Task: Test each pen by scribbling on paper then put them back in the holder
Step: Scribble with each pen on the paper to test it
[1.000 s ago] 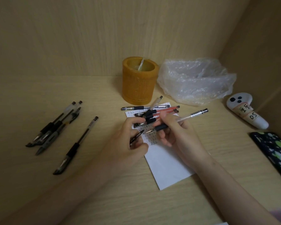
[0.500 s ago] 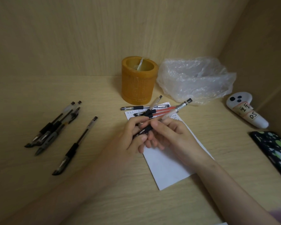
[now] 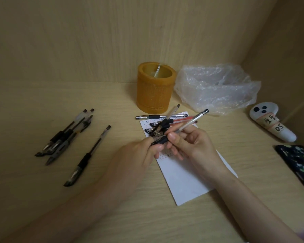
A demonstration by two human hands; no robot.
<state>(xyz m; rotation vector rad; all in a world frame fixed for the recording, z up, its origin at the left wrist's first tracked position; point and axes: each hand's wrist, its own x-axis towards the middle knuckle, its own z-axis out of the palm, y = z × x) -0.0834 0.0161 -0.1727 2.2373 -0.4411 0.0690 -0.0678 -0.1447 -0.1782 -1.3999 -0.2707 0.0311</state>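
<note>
Pen (image 3: 191, 122) tip hidden between both hands; paper (image 3: 182, 181) scribbles too small to read.

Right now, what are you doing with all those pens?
A person is testing pens. The right hand holds a clear pen while the left hand pinches its black cap at the tip, above the scribbled paper. More pens lie by the orange holder, and others lie off to the left.

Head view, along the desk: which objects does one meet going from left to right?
Cluster of black-grip pens → single black-grip clear pen → orange cylindrical pen holder → crumpled clear plastic bag → white handheld controller with taped label → dark phone case with green spots.
</note>
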